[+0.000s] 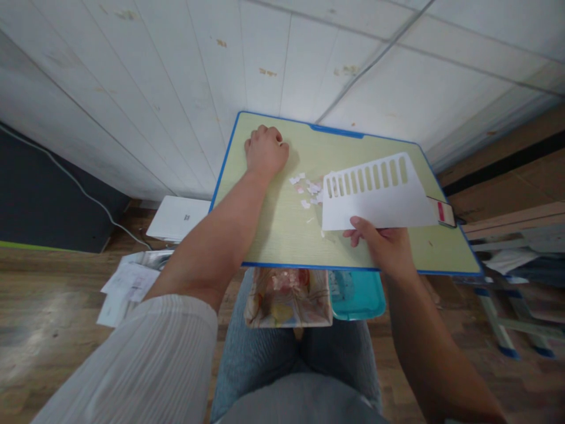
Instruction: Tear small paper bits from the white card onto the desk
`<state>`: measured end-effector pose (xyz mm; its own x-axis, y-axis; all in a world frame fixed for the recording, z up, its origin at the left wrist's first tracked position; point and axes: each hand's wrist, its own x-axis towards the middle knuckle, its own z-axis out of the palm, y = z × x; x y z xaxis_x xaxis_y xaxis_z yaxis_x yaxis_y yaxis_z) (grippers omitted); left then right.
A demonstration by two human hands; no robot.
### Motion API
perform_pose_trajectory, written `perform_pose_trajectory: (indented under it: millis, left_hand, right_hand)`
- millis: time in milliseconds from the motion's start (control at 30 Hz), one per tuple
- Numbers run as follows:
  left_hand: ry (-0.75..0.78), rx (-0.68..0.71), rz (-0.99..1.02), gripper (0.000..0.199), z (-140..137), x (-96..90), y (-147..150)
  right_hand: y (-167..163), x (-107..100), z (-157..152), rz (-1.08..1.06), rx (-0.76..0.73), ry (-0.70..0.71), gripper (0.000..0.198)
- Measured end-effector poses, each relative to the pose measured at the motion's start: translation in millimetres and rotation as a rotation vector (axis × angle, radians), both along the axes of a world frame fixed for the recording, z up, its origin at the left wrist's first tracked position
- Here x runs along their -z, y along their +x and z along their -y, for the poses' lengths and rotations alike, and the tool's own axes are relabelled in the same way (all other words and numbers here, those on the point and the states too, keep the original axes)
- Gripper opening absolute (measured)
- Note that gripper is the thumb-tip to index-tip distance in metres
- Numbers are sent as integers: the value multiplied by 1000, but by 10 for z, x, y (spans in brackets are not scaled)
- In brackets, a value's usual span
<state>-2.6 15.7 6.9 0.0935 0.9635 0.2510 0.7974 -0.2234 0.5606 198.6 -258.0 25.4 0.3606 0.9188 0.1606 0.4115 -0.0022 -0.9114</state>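
Note:
My right hand (384,238) grips the lower edge of a white sheet (375,209), thumb on top and fingers beneath. A row of long rounded slots is cut along the sheet's far side. Small white and pinkish paper scraps (312,188) lie on the table by the sheet's left end, some partly under it. My left hand (266,152) rests near the table's far left corner with its fingers curled in. Whatever those fingers may hold is hidden. Beyond the sheet's right end, a phone-like object (445,213) shows partly covered.
The small pale table (282,247) has a blue rim and stands against a white plank wall. Below its near edge are a patterned box (289,321) and a turquoise tray (364,303). A white laptop-like object (179,217) and papers (128,288) lie to the left.

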Motion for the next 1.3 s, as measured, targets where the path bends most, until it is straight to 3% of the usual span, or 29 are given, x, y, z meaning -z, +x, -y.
perform_pose_trajectory:
  millis: [167, 333, 667, 1000, 1300]
  left_hand:
    - [16, -3, 17, 27, -40, 50, -4]
    - [-3, 5, -5, 24, -17, 24, -3]
    - [5, -9, -29, 24, 29, -24, -3]
    - [-11, -2, 22, 22, -15, 14, -12]
    - [-26, 13, 28, 31, 2, -8, -13]
  right_hand:
    - [6, 30, -63, 45, 30, 10, 51]
    - [187, 74, -75, 81, 93, 25, 35]
    - [552, -30, 261, 84, 183, -9, 21]
    - [499, -79, 378, 5, 298, 50, 26]
    - [506, -44, 410, 2, 250, 12, 26]
